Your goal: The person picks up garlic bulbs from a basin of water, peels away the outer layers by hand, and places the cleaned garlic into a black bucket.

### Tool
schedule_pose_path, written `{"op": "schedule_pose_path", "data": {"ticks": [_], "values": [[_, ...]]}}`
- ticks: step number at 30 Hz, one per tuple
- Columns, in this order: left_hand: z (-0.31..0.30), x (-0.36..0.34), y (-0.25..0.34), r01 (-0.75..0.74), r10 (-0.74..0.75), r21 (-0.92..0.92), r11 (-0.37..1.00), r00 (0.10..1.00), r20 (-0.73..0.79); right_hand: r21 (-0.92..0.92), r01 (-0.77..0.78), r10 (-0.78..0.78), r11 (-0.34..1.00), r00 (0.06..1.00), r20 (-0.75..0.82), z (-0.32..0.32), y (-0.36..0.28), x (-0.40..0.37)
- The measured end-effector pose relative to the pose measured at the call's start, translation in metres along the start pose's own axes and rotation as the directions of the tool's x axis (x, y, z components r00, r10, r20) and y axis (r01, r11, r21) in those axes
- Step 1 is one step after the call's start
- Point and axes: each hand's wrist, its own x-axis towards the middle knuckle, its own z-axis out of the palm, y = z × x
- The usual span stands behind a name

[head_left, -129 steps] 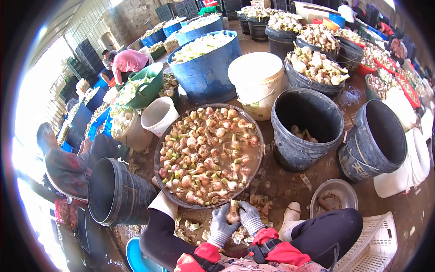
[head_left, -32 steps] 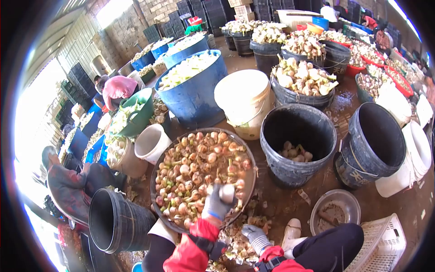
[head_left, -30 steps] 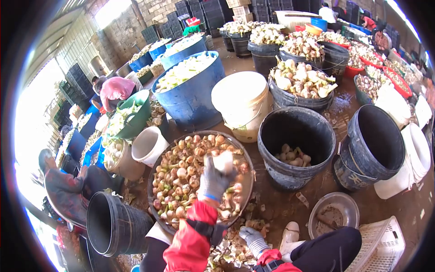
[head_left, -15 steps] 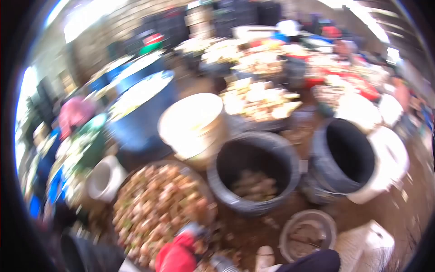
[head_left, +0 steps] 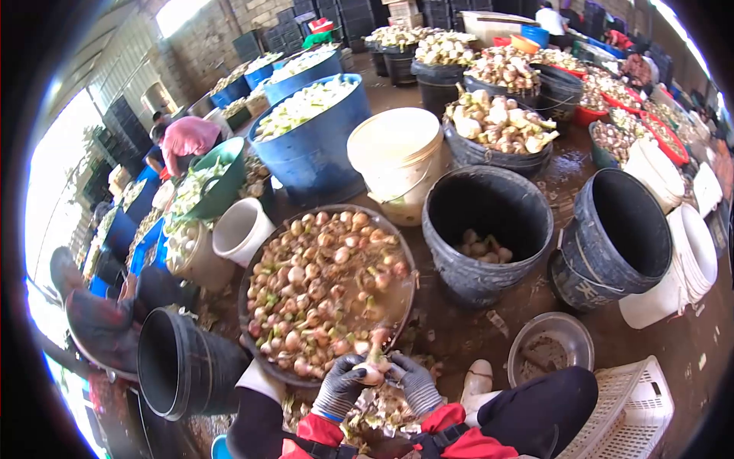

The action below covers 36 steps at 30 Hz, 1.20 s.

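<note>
A pinkish, onion-like bulb point(head_left: 372, 374) with a short stalk is held low in front of me. My left hand point(head_left: 341, 389), in a striped grey glove, is closed around its left side. From the right, my gloved right hand point(head_left: 417, 385) pinches the same bulb with its fingertips; part of the grip is hidden. Just beyond both hands stands a wide round basin point(head_left: 414, 287) with many similar bulbs and muddy water. Loose peelings point(head_left: 375, 417) lie below my hands, between my legs.
A dark bucket point(head_left: 489, 279) with a few bulbs stands beyond the basin, beside a tilted dark bucket point(head_left: 581, 271). An empty black bucket point(head_left: 218, 367) is at left. A metal bowl point(head_left: 585, 336) and white crate point(head_left: 650, 413) lie right. Other people work farther off.
The view has swung, and the basin now appears farther right and higher. Earlier frame is blurred, with one red sleeve by the basin; now both hands are together on a bulb.
</note>
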Motion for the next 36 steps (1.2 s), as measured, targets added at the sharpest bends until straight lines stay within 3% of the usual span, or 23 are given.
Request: {"op": "schedule_pose_path", "data": {"ticks": [2, 4, 6, 10, 12, 13, 14, 16, 17, 20, 21, 22, 23, 24, 25, 26, 28, 31, 32, 33, 34, 35, 36], "values": [[-0.003, -0.021, -0.013, -0.088, 0.1, 0.247, 0.965, 0.994, -0.039, -0.199, 0.059, -0.036, 0.978, 0.993, 0.117, 0.008, -0.008, -0.015], [-0.001, -0.045, -0.025, -0.113, 0.208, 0.611, 0.784, 0.974, -0.087, -0.24, 0.016, 0.014, 0.971, 0.992, 0.124, 0.01, 0.001, -0.024], [0.004, -0.057, -0.032, -0.244, 0.334, 0.649, 0.72, 0.942, -0.017, -0.41, 0.047, 0.035, 0.911, 0.981, 0.191, 0.008, 0.003, -0.026], [-0.005, -0.069, -0.047, -0.279, 0.407, 0.673, 0.684, 0.913, -0.035, -0.439, 0.014, 0.113, 0.898, 0.959, 0.26, 0.006, 0.01, -0.029], [-0.014, -0.069, -0.052, -0.298, 0.46, 0.881, 0.368, 0.881, 0.106, -0.471, 0.035, 0.107, 0.881, 0.957, 0.271, 0.007, 0.017, -0.027], [-0.005, -0.074, -0.043, -0.219, 0.436, 0.97, 0.106, 0.887, 0.152, -0.451, 0.021, 0.097, 0.892, 0.967, 0.237, 0.007, 0.023, -0.026], [0.001, -0.076, -0.039, -0.221, 0.44, 0.969, 0.109, 0.885, 0.152, -0.43, 0.008, 0.087, 0.903, 0.976, 0.202, 0.007, 0.029, -0.024], [0.009, -0.078, -0.037, -0.265, 0.442, 0.949, -0.172, 0.84, 0.314, -0.418, -0.001, 0.072, 0.909, 0.985, 0.154, 0.009, 0.036, -0.023], [0.005, -0.075, -0.04, -0.286, 0.432, 0.938, -0.195, 0.833, 0.344, -0.462, 0.029, 0.032, 0.886, 0.992, 0.124, 0.01, 0.037, -0.023], [0.003, -0.069, -0.042, -0.297, 0.425, 0.932, -0.21, 0.83, 0.36, -0.551, 0.071, -0.039, 0.832, 0.997, 0.07, 0.009, 0.036, -0.026], [-0.011, -0.067, -0.055, -0.32, 0.518, 0.946, 0.045, 0.817, 0.251, -0.606, 0.115, -0.061, 0.787, 0.992, 0.109, 0.006, 0.033, -0.026], [0.003, -0.066, -0.05, -0.243, 0.421, 0.725, 0.644, 0.904, -0.07, -0.654, 0.161, -0.08, 0.739, 0.985, 0.151, 0.005, 0.029, -0.025], [-0.004, -0.063, -0.046, -0.292, 0.363, 0.386, 0.875, 0.923, -0.127, -0.628, 0.211, -0.101, 0.749, 0.973, 0.206, 0.014, 0.013, -0.033], [-0.011, -0.06, -0.042, -0.299, 0.292, -0.018, 0.954, 0.944, -0.156, -0.556, 0.266, -0.171, 0.787, 0.961, 0.218, 0.021, 0.01, -0.037], [0.008, -0.07, -0.028, -0.236, 0.172, -0.318, 0.918, 0.961, -0.216, -0.573, 0.32, -0.201, 0.754, 0.944, 0.262, 0.023, 0.007, -0.037], [-0.008, -0.058, -0.018, 0.024, -0.181, -0.656, 0.754, 0.968, -0.173, -0.587, 0.373, -0.228, 0.718, 0.924, 0.308, 0.022, 0.003, -0.037], [-0.017, -0.057, -0.024, -0.136, 0.003, -0.487, 0.863, 0.965, -0.263, -0.574, 0.363, -0.164, 0.734, 0.915, 0.369, 0.03, -0.009, -0.047], [-0.026, -0.053, -0.029, -0.221, 0.09, -0.39, 0.894, 0.94, -0.328, -0.536, 0.348, -0.188, 0.769, 0.925, 0.33, 0.032, -0.003, -0.042], [-0.021, -0.054, -0.03, -0.262, 0.144, -0.32, 0.911, 0.927, -0.348, -0.404, 0.153, -0.026, 0.902, 0.952, 0.305, 0.032, -0.006, -0.045], [-0.016, -0.062, -0.033, -0.365, 0.311, -0.138, 0.921, 0.9, -0.305, -0.254, -0.061, 0.139, 0.965, 0.942, 0.306, 0.032, -0.007, -0.047], [-0.018, -0.063, -0.035, -0.362, 0.308, -0.138, 0.922, 0.901, -0.306, -0.252, -0.063, 0.141, 0.966, 0.942, 0.303, 0.029, -0.004, -0.044], [-0.019, -0.065, -0.037, -0.36, 0.398, 0.185, 0.914, 0.882, -0.252, -0.279, -0.105, 0.192, 0.954, 0.932, 0.306, 0.025, 0.002, -0.039], [-0.022, -0.066, -0.041, -0.337, 0.466, 0.487, 0.806, 0.868, -0.169, -0.306, -0.146, 0.243, 0.941, 0.92, 0.309, 0.022, 0.007, -0.034]]}}
